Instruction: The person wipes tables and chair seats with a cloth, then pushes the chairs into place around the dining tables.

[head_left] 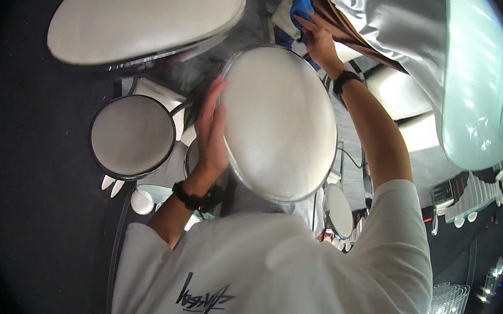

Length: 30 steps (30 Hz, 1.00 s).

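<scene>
A white oval chair back (pixel 278 123) with a pale shiny rim stands upright between my arms. My left hand (pixel 211 126) lies along its left edge, fingers stretched and close together, touching the rim. Beyond the chair back's top right, my right hand (pixel 320 40) reaches forward with its fingers on a blue cloth (pixel 302 11). The cloth is bunched against a pale surface (pixel 283 15) that I see only in part. Black bands circle both wrists.
A large white oval pad (pixel 147 16) fills the upper left. Below it sits a round dark-rimmed pad (pixel 133 136). White draped cloth (pixel 383 19) over brown fabric and a pale green glossy panel (pixel 485 88) are at right. Crystal lights (pixel 447 303) hang lower right.
</scene>
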Motion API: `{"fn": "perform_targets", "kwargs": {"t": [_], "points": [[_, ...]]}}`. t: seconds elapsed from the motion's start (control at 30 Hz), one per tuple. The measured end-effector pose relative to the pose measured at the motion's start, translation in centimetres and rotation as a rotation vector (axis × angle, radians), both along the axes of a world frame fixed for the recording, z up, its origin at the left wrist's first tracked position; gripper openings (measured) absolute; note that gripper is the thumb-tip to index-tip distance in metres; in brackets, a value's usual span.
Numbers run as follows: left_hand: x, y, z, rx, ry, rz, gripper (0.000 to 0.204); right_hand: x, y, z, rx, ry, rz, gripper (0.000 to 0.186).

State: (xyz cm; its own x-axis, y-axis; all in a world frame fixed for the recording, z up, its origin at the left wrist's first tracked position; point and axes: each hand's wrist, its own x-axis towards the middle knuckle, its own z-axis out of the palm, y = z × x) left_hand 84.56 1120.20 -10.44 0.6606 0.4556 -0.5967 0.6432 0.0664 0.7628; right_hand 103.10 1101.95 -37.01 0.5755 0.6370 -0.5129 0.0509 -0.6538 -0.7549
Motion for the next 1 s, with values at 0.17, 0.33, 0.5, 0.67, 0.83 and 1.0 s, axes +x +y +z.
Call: {"fn": "perform_targets", "kwargs": {"t": [0.17,0.33,0.5,0.67,0.83,1.0], "points": [[1.2,0.3,0.7,-0.041,0.126,-0.027,0.056,-1.1,-3.4,-5.9,0.061,-0.333,0.804,0.054],[1.6,0.5,1.0,-0.044,0.197,-0.039,0.058,0.5,-6.9,-9.3,0.212,-0.262,0.540,0.052],[1.9,0.5,0.8,-0.035,0.248,-0.059,0.061,11.2,-9.2,-8.3,0.036,-0.607,0.484,0.068],[1.8,0.6,1.5,-0.012,0.292,-0.071,0.064,19.1,-10.0,-9.0,0.095,-0.697,0.400,0.052],[1.9,0.7,1.1,-0.015,0.293,-0.090,0.066,30.1,-11.9,-8.3,-0.434,-0.736,0.031,0.043],[0.9,0.6,1.9,0.020,0.344,-0.079,0.069,26.9,-1.3,-4.5,-0.745,-0.170,-0.260,0.041]]}}
